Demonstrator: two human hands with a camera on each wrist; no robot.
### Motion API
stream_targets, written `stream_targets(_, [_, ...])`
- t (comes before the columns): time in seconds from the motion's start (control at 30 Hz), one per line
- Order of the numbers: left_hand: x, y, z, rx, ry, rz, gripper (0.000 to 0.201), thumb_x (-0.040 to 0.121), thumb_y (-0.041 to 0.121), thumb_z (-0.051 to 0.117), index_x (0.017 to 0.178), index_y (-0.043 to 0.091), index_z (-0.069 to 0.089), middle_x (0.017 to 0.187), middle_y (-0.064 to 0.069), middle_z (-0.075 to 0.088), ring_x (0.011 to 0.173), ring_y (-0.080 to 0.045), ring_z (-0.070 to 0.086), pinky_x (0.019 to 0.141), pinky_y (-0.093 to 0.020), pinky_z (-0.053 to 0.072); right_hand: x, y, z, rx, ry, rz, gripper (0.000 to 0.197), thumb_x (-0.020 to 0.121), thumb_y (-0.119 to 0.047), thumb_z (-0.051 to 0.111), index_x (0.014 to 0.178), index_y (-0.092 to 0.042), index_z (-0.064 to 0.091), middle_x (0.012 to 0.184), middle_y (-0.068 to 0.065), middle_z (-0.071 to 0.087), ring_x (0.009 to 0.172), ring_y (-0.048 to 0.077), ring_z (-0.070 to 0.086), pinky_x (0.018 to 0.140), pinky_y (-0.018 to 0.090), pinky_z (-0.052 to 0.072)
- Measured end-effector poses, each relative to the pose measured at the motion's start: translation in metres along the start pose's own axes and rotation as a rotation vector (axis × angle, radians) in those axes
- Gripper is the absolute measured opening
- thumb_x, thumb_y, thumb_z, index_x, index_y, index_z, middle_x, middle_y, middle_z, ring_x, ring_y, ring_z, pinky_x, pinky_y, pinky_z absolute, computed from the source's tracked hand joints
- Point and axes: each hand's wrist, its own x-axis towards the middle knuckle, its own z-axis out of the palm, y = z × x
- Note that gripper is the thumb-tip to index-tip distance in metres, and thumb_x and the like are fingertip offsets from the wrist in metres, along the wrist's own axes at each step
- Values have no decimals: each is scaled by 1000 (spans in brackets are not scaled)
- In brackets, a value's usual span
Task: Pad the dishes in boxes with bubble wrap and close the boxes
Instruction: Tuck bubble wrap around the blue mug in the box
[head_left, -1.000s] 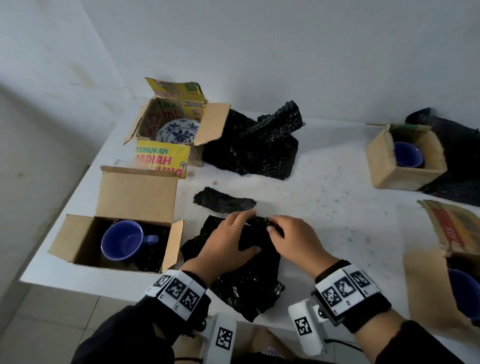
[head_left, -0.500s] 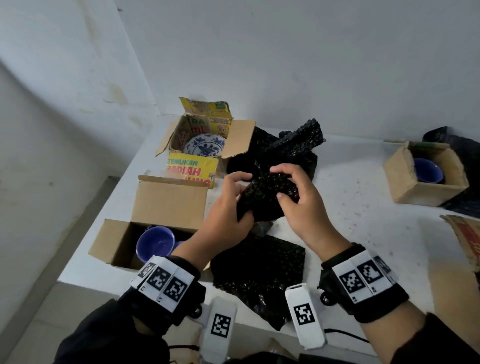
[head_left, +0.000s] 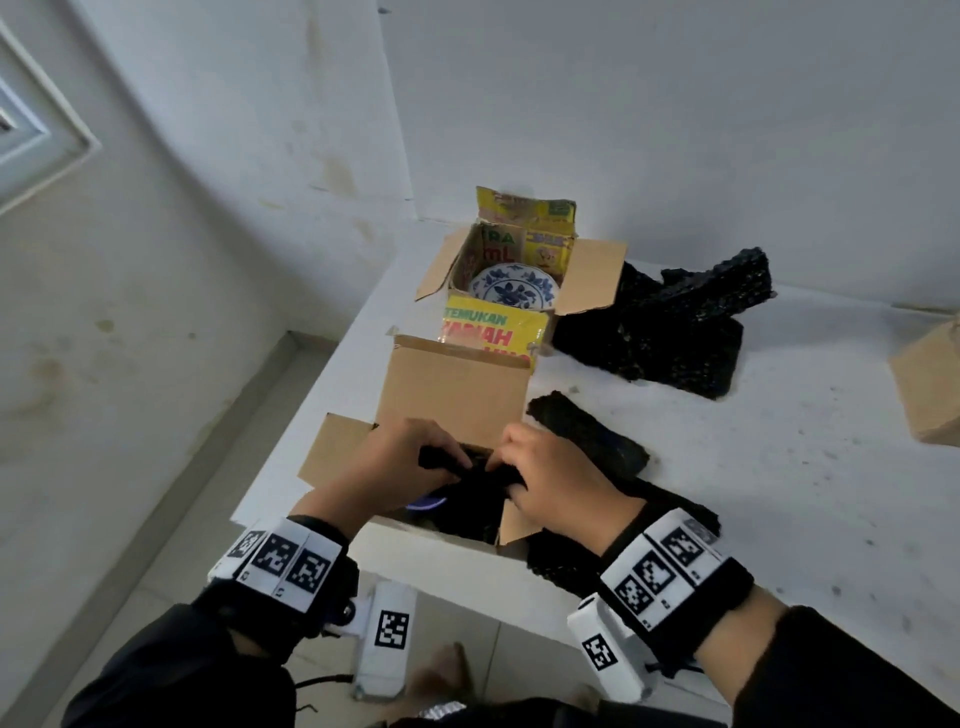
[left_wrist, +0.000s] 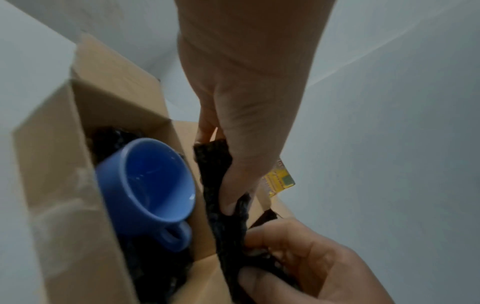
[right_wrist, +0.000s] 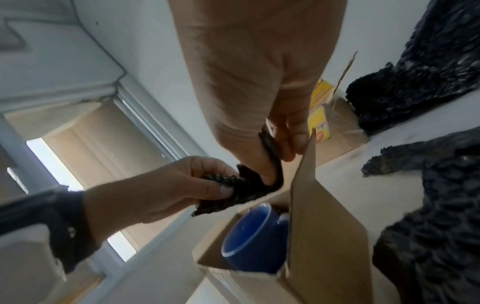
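A plain cardboard box (head_left: 452, 387) stands open at the table's front left corner. A blue mug (left_wrist: 150, 185) lies inside it on black bubble wrap. Both hands hold a folded piece of black bubble wrap (head_left: 467, 467) over the box opening, beside the mug. My left hand (head_left: 410, 457) pinches its left end between thumb and fingers. My right hand (head_left: 550, 478) grips the right end. In the right wrist view the wrap (right_wrist: 249, 191) hangs just above the mug (right_wrist: 252, 236).
Behind stands an open printed yellow box (head_left: 493, 332) holding a blue-and-white plate (head_left: 511, 288). A pile of black bubble wrap (head_left: 670, 327) lies to its right, a loose strip (head_left: 587, 441) nearer, and a sheet (head_left: 561, 561) under my right wrist. Another box (head_left: 930, 384) is at the far right.
Both hands picked the folded wrap up off the sheet on the table, raised it, then carried it left and down over the mug box. The view swung left.
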Motion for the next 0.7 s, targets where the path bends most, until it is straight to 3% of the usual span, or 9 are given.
stream_targets(0.1, [-12,-17,5,105,-75,-46,25,75,15,74,86,38,73,89,26,63,85,-2,57,81,-18,48,7,-10,14,-194,-95,-20,29,83,-10,53,108,-17,67,106,2,55,102,23,48,76,33,41])
stream_targets(0.13, [-15,-22,6,137,-83,-60,24,77,17,74,93,35,73,91,24,62,88,-4,55,82,-19,47,9,-13,18,-245,-117,-22,30,83,-11,53,108,-18,67,106,2,55,102,24,46,77,33,37])
stream_targets(0.27, [-23,-45,5,121,22,40,32,69,16,75,94,35,72,100,10,68,99,-15,58,85,-34,49,12,-26,35,-372,-179,11,30,88,-22,49,111,-30,66,106,2,48,104,25,40,75,33,19])
stream_targets(0.37, [-28,-60,0,94,162,68,49,65,17,76,112,28,67,120,5,59,114,-15,51,95,-38,46,12,-32,46,-411,-236,5,31,92,-26,43,115,-33,62,108,3,45,103,26,38,83,36,23])
stream_targets(0.5, [-36,-76,-1,31,175,-50,72,79,16,73,142,24,39,151,0,30,143,-17,19,110,-30,23,12,-34,48,-371,-269,56,33,93,-28,35,112,-31,61,107,4,42,102,25,36,88,37,23])
stream_targets(0.6, [-41,-77,-1,-239,132,-175,70,92,16,58,150,20,19,157,6,14,142,-3,6,113,-24,12,12,-38,48,-341,-264,82,32,92,-28,37,114,-26,60,110,3,46,104,23,40,91,37,29])
stream_targets(0.7, [-45,-81,-1,-594,91,-290,59,100,32,43,151,27,15,157,12,15,144,-4,10,118,-30,12,7,-42,54,-173,-55,72,29,90,-29,40,109,-24,62,108,-3,56,101,19,49,81,36,44])
